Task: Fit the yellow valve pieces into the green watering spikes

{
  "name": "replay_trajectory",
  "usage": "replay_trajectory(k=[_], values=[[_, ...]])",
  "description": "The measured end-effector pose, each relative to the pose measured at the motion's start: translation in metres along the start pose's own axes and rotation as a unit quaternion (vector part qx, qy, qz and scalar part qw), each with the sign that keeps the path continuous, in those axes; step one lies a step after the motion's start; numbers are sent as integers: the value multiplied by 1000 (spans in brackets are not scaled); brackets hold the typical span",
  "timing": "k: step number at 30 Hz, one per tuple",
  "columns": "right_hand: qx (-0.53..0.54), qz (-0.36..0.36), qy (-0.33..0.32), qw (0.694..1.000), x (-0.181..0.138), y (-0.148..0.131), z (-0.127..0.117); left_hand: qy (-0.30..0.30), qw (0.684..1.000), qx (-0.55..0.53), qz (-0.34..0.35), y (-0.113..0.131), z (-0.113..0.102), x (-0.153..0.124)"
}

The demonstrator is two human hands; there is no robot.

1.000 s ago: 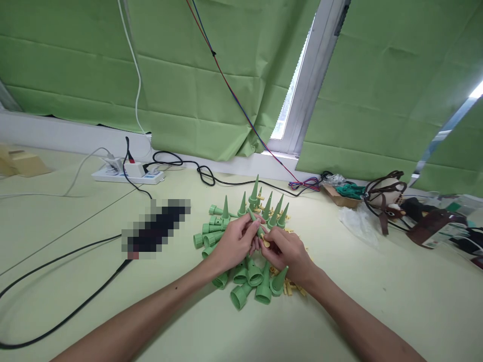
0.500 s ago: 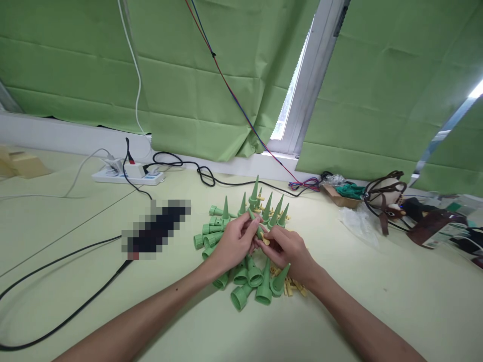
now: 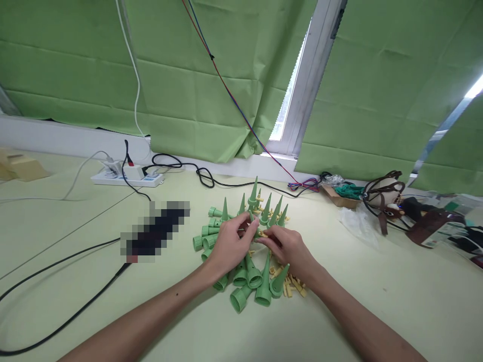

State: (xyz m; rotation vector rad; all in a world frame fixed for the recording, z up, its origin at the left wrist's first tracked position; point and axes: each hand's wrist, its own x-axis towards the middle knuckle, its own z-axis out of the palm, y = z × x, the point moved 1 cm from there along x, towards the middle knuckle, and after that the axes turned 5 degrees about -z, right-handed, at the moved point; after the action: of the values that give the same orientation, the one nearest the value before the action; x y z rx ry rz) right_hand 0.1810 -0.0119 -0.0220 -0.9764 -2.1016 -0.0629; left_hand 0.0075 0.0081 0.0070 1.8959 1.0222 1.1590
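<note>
A heap of green plastic cone spikes (image 3: pixel 249 281) lies on the pale green table (image 3: pixel 377 306), some upright, some on their sides. Small yellow plastic pieces (image 3: pixel 292 287) are scattered among them. My left hand (image 3: pixel 228 246) is closed round one green cone spike (image 3: pixel 252 217) above the heap. My right hand (image 3: pixel 289 251) meets it from the right, fingers pinched on a small yellow piece (image 3: pixel 263 234) at the side of that cone. Most of the held cone is hidden by my fingers.
A blurred-out black device (image 3: pixel 154 232) with a black cable (image 3: pixel 68 314) lies left of the heap. A white power strip (image 3: pixel 124 176) and looped cords sit near the wall. A brown bag (image 3: pixel 388 193), a clear plastic bag (image 3: pixel 356 221) and clutter fill the right side.
Both hands have shifted slightly away from me toward the upright cones. The right hand's fingers have closed in on the cone, so the yellow piece shows less.
</note>
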Motion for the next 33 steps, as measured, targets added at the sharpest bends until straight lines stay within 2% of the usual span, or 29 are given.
replay_trajectory(k=[7,12,20,25,30,33], values=[[1,29,-48,998,2,0,-2,-14,992,91,81,2,1,-2],[-1,39,-49,998,2,-2,-3,-33,985,90,143,3,3,-4],[66,45,-43,996,4,-10,-3,-44,980,114,156,-1,4,-3],[66,40,-13,997,5,-10,-6,-35,983,104,150,0,3,-4],[42,63,66,995,9,-6,-16,20,981,117,155,2,1,-4],[36,80,96,992,10,-4,-19,31,978,137,154,0,0,-3]])
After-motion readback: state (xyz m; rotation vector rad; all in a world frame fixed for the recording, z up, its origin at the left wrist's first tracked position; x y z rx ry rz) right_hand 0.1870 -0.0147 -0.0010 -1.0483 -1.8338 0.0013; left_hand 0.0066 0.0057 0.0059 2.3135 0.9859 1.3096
